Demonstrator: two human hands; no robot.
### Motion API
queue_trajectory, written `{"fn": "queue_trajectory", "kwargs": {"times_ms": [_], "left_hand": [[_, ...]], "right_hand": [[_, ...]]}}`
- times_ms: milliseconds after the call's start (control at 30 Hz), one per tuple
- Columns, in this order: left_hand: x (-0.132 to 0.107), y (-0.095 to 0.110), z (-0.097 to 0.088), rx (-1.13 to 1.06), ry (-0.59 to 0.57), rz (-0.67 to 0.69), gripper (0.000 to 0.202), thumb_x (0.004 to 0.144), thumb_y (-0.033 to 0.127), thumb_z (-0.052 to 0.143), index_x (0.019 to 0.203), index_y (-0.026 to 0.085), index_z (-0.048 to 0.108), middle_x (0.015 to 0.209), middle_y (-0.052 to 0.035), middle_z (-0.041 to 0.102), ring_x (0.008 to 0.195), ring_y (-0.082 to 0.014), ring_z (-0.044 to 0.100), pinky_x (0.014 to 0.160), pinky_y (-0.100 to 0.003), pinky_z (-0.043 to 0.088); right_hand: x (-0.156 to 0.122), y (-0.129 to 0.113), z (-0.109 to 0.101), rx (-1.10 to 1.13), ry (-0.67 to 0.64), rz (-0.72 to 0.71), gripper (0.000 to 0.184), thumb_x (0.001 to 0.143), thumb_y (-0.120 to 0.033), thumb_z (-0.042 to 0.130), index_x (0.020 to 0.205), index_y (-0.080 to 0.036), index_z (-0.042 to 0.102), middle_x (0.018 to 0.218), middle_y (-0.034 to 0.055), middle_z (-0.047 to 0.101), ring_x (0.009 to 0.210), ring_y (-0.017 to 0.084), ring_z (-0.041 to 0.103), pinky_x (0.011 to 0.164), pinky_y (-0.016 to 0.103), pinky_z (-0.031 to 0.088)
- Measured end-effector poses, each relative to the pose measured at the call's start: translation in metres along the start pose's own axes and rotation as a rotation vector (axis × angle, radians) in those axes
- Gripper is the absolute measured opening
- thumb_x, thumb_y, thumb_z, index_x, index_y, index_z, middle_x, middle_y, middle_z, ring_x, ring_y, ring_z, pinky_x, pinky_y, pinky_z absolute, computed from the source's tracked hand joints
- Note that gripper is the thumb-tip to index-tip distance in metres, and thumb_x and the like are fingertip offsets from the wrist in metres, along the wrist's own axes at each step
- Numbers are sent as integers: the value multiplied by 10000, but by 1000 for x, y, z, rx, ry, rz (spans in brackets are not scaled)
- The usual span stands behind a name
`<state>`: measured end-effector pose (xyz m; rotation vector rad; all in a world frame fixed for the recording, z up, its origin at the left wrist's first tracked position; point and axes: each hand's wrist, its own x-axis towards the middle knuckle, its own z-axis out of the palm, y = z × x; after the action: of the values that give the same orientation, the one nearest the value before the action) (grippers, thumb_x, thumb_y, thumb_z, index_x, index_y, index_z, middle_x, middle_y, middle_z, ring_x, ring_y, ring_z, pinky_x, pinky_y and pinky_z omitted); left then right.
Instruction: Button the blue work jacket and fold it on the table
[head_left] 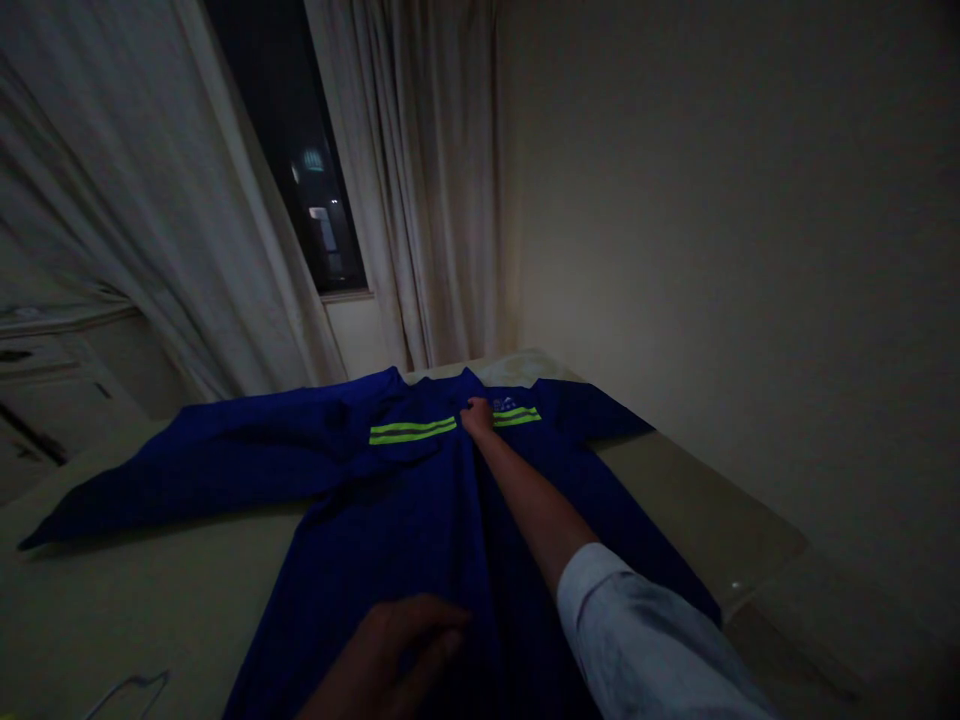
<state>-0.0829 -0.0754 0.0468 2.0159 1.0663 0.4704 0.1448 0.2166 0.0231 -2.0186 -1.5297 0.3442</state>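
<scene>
A dark blue long-sleeved work jacket (390, 530) with yellow-green and grey reflective chest stripes lies spread on a pale surface. Its collar points away from me and both sleeves reach outward. My right hand (478, 416) is closed at the jacket's front opening, between the two chest stripes, and grips the fabric edge there. Close to me, my left hand (397, 650) is over the lower front of the jacket. Its fingers are bent, with a gap between thumb and forefinger, and I see nothing held. White printing shows above the right-hand stripe.
A wire hanger (139, 682) is partly visible at the bottom left on the pale surface (187, 590). Beyond are curtains (427, 180) and a dark window (300, 170). A wall (712, 230) borders the right, and a pale cabinet (67, 380) stands at left.
</scene>
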Motion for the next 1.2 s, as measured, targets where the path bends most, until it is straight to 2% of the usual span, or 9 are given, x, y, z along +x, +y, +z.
{"fn": "queue_trajectory", "kwargs": {"times_ms": [100,200,300,400,567,800,1000,1200], "left_hand": [[50,-32,-18,215,196,72,354,1003,504,542,1286,379,714,1325,0,735,1228,-230,684,1087,-383,546],[88,-76,-34,417,308,84,455,1005,505,539,1402,312,647,1477,-55,639,1342,-267,614,1156,-476,496],[110,-114,-41,568,378,80,500,1010,522,523,1426,266,631,1525,-85,595,1402,-300,560,1174,-532,465],[116,-132,-39,608,364,66,503,1022,544,494,1417,269,639,1534,-79,588,1409,-299,552,1174,-534,459],[113,-128,-34,600,356,43,513,1027,550,481,1430,269,631,1550,-72,572,1419,-296,537,1184,-518,442],[113,-125,-34,579,375,66,505,1035,531,471,1431,257,625,1545,-79,576,1414,-296,531,1180,-508,421],[112,-119,-33,569,381,64,495,1030,488,486,1424,227,634,1537,-102,581,1415,-303,531,1188,-510,408],[112,-117,-31,552,398,58,483,1021,475,497,1428,252,631,1548,-94,572,1418,-301,528,1194,-508,395]], "right_hand": [[-3,4,22,-26,19,-105,374,1006,-186,533,1333,-207,714,1278,108,746,1160,226,698,972,276,496],[-3,11,35,-72,6,-202,343,1044,-238,514,1320,-245,716,1263,89,746,1148,210,688,979,269,477],[2,15,40,-135,-6,-251,342,1068,-244,468,1306,-229,713,1250,110,726,1123,210,678,942,270,476],[7,16,43,-207,-25,-284,358,1080,-214,414,1279,-213,711,1190,120,708,1070,201,672,888,266,477],[10,14,48,-321,-78,-344,326,1067,-198,432,1214,-238,721,1216,96,637,1047,185,642,841,264,477],[9,10,40,-473,-116,-415,334,1085,-235,409,1287,-236,675,1278,99,582,1096,196,620,850,283,496],[7,-4,35,-598,-145,-534,329,1047,-114,417,1249,-167,672,1300,150,582,1146,225,599,911,306,501],[5,-16,36,-702,-152,-584,331,1051,-100,417,1271,-105,664,1281,198,597,1155,246,604,917,306,504]]}}
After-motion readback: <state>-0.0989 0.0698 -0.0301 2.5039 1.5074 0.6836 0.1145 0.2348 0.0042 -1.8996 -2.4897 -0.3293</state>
